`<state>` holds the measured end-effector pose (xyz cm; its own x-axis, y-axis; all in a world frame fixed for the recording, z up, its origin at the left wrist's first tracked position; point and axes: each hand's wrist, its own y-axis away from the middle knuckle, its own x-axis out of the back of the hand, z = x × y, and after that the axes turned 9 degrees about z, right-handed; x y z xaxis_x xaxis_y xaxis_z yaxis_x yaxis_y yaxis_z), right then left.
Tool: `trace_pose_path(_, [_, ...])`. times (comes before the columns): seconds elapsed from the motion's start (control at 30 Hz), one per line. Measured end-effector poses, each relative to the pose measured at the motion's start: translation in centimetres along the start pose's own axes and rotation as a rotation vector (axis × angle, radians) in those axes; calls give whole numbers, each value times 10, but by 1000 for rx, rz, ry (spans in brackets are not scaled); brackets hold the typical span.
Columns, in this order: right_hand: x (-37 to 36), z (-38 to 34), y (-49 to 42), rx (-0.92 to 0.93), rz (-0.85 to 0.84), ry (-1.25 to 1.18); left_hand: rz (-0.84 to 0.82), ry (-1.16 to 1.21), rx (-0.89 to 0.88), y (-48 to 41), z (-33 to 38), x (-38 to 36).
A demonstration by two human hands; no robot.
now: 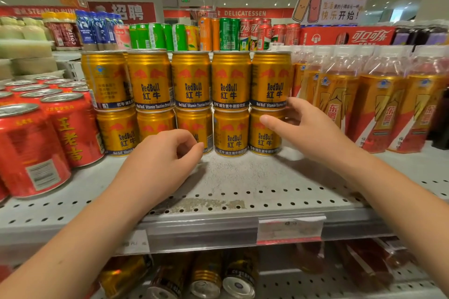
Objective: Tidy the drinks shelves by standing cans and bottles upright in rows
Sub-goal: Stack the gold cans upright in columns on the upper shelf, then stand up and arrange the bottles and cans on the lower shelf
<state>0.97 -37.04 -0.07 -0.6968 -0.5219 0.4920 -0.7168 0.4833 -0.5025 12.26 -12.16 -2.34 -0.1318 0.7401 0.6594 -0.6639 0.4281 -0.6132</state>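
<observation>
Gold cans (192, 80): centre frame, 2 tiers of 5, upright on shelf (230, 177).
L hand (165, 160): low centre, fingers curled in, empty.
R hand (298, 126): fingers straight & apart, thumb in front of bottom-right can (264, 138).
Bottles (379, 104): right, upright.

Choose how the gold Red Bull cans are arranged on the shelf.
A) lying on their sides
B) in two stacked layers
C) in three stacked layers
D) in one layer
B: the upper Red Bull cans stand upright on the lower Red Bull cans.
</observation>
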Motion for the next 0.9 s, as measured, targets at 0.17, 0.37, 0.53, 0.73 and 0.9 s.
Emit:
trace_pose_path(0.17, [3,3,25,-45,62,149,-43,-28,-77,0,6,1])
trace_pose_path(0.37, [19,12,72,66,199,264,-146,-190,-251,10,22,7])
trace_pose_path(0.53, [25,18,96,216,187,350,-93,-101,-137,46,19,17])
trace_pose_path(0.73, [28,21,104,339,175,383,222,-227,-36,86,28,4])
trace_pose_path(0.9, [41,39,129,494,174,379,349,-233,-55,119,37,-15])
